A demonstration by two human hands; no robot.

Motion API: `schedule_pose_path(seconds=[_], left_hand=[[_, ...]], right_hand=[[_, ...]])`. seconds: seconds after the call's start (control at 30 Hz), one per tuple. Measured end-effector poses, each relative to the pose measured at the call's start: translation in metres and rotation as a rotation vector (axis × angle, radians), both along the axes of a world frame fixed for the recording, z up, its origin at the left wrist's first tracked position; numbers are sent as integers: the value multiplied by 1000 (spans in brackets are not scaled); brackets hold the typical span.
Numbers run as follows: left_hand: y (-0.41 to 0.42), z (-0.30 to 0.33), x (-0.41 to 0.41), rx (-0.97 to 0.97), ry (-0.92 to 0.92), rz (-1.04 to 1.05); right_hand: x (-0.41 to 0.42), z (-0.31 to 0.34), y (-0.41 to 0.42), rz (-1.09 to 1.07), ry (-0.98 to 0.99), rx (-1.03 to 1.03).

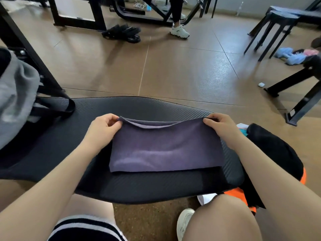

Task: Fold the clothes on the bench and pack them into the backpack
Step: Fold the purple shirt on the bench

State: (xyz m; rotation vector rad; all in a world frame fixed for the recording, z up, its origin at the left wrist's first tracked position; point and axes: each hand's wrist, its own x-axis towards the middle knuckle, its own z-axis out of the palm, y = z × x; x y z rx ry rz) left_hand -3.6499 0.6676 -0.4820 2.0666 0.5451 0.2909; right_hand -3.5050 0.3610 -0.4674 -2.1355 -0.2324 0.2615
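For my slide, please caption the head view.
Both hands, left and right, pinch the purple cloth on the bench.

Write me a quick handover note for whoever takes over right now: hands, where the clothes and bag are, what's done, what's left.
Left hand pinches the far left corner of the purple cloth; right hand pinches the far right corner.
The cloth lies on the black bench, already doubled over, far edge lifted.
A grey bag, likely the backpack, sits at the bench's left end.
A black garment is heaped at the right end, with orange fabric beneath it.
Done: first fold of the purple cloth.
Left: finish folding it, fold the rest, pack everything.
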Motion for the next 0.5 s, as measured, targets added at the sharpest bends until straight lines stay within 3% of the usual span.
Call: schedule_pose_path(seconds=[0.2, 0.5], left_hand=[[-11, -1, 8, 208, 145, 162], [-18, -5, 10, 467, 276, 240]], right_hand=[[12, -17, 11, 9, -78, -289], [10, -25, 24, -77, -196, -407]])
